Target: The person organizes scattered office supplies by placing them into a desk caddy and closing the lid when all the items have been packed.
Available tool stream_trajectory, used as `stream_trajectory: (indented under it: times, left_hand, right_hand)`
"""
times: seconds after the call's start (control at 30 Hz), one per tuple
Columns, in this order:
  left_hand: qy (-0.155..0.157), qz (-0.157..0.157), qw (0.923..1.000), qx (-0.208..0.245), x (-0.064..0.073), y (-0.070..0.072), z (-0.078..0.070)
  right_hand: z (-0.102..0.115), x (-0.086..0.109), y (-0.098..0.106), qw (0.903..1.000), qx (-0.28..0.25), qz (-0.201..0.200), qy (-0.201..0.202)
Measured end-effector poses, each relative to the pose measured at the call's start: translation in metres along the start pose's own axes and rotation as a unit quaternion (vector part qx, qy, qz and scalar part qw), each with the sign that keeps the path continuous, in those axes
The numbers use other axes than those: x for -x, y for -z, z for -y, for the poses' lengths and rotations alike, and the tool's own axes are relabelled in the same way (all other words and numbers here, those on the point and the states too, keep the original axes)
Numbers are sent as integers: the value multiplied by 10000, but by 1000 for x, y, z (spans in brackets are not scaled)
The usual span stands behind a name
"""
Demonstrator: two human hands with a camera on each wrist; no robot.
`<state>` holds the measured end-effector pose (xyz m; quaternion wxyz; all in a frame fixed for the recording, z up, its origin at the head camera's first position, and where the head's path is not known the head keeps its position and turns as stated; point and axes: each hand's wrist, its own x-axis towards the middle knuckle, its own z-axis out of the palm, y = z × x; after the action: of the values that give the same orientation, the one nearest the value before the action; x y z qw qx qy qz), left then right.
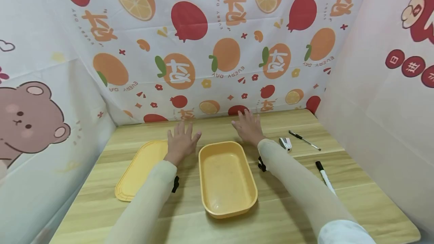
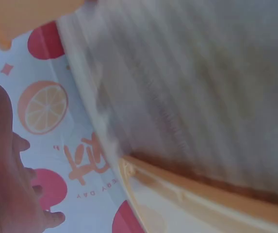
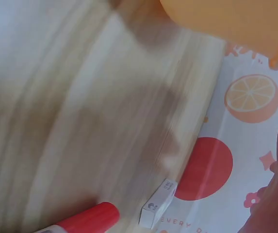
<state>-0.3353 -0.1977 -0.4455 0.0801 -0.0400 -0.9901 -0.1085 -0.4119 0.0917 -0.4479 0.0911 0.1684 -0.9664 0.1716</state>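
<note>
My left hand (image 1: 182, 143) hovers with fingers spread, between a flat yellow lid (image 1: 142, 170) and a deep yellow plastic box (image 1: 228, 180). It holds nothing. Beyond the box's far right corner, my right hand (image 1: 249, 128) reaches forward, fingers also straight and apart, holding nothing. The box stands upright with its open top up, and no contents show inside. In the left wrist view, the left hand (image 2: 8, 170) shows at the left edge, with the lid's rim (image 2: 192, 194) below. The right wrist view has the right hand (image 3: 274, 189) at its right edge and the box (image 3: 231, 19) above.
Right of the right forearm lie a small white and dark object (image 1: 285, 144), a black pen (image 1: 304, 140) and a white marker with a black cap (image 1: 325, 176). The right wrist view shows a red cylinder (image 3: 92, 218) and a small white printed box (image 3: 158, 204). Patterned cloth (image 1: 217, 48) backs the table.
</note>
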Motion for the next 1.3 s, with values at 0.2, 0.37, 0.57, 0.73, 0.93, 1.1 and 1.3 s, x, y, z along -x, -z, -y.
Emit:
stream_trajectory:
  times: [0.2,0.37,0.57,0.73,0.93,1.1,1.3]
  left_hand:
    - [-34,-124,9998,149,16,0,-5]
    - [-62,-140,9993,338,34,5,-9]
    - [-47,-19,9991,430,54,5,-13]
    - [38,167,9984,535,69,8,-19]
    - [107,457,9955,819,90,13,-30]
    - [148,643,9919,1089,105,16,-35]
    - [141,736,9901,1190,123,14,-36]
  right_hand:
    - [-1,16,4,9998,-184,-28,61]
    - [3,33,9,9997,-200,46,126]
    - [7,56,14,9995,-272,-53,116]
    - [9,74,13,9995,-205,-182,182]
    - [12,99,18,9995,-189,-225,148]
    - [16,120,20,9997,-226,-80,-26]
    - [22,144,21,9998,-202,48,-77]
